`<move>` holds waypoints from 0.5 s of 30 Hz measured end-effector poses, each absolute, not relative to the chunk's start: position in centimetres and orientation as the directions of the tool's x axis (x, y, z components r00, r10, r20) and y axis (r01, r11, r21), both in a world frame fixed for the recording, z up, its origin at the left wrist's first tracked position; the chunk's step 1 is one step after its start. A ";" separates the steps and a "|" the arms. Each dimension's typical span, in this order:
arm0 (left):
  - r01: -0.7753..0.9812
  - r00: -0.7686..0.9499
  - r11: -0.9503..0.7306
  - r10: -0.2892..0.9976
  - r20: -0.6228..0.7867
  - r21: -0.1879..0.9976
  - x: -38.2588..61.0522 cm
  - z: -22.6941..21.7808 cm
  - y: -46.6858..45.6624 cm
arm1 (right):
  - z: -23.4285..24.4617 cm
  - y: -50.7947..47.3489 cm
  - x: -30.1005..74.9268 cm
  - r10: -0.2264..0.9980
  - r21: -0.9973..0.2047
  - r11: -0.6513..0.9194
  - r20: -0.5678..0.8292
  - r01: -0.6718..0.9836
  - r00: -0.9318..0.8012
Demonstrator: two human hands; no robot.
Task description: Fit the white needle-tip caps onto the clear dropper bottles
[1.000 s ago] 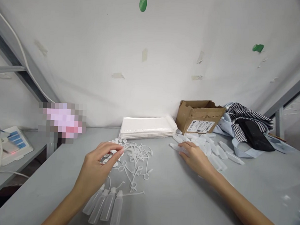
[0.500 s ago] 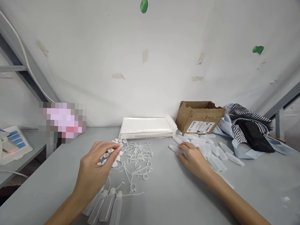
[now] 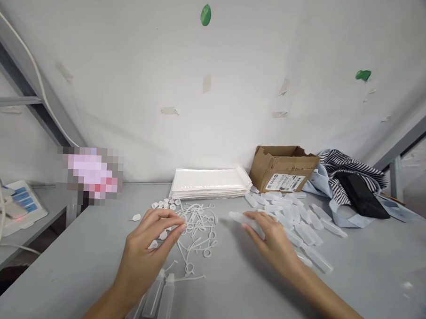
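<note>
My right hand (image 3: 271,235) grips a translucent plastic squeeze bottle (image 3: 237,217), lifted a little above the table with its narrow end pointing left. Closed in a pinch, my left hand (image 3: 152,248) has a small white piece (image 3: 184,227) at its fingertips, mostly covered. Beneath and behind that hand lie small white caps (image 3: 166,203), one with a thin needle-like tip (image 3: 136,217). Thin white straps with rings (image 3: 198,220) are tangled between the hands. Several capped bottles (image 3: 166,301) lie side by side near the front, partly hidden by my left forearm.
Loose translucent bottles (image 3: 304,224) are spread at the right. Behind stand a stack of white padded envelopes (image 3: 208,183) and an open cardboard box (image 3: 286,170). A black phone-like object (image 3: 363,196) rests on striped cloth (image 3: 357,163). A white device with cables (image 3: 22,207) sits far left.
My right hand has raised a bottle from the edge of the pile and drawn it slightly left. My left hand, still pinched, has moved right and down from the caps toward the straps.
</note>
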State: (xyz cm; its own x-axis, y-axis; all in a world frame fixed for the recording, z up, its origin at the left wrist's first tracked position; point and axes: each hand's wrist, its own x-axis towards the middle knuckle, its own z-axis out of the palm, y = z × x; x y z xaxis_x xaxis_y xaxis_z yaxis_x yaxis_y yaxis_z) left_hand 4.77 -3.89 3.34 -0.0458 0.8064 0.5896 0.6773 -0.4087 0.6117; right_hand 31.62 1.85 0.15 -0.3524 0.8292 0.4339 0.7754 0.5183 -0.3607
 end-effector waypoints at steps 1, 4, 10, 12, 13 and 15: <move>0.669 -0.031 -0.427 0.801 0.597 0.608 4.9 3.3 -4.0 | 0.2 1.3 31.2 0.832 -0.391 0.525 0.421 0.756 -0.360; 0.647 0.019 -0.489 0.777 0.629 0.585 5.3 3.2 -4.2 | 0.6 -0.2 30.2 0.870 -0.578 0.494 0.333 0.649 -0.365; 0.563 0.028 -0.486 0.820 0.572 0.668 5.8 3.4 -5.0 | 1.9 -1.8 29.0 0.921 -0.898 0.256 0.115 0.358 -0.371; 0.481 0.018 -0.433 0.874 0.486 0.762 6.1 3.4 -5.2 | 2.2 -2.0 28.8 0.914 -0.952 0.168 0.053 0.256 -0.402; 0.431 0.016 -0.400 0.900 0.436 0.809 6.4 3.4 -5.4 | 2.2 -2.1 28.8 0.912 -0.970 0.128 0.033 0.207 -0.410; 0.329 0.009 -0.316 0.944 0.331 0.890 6.8 3.4 -5.5 | 2.2 -2.2 28.6 0.903 -0.992 0.055 0.001 0.113 -0.430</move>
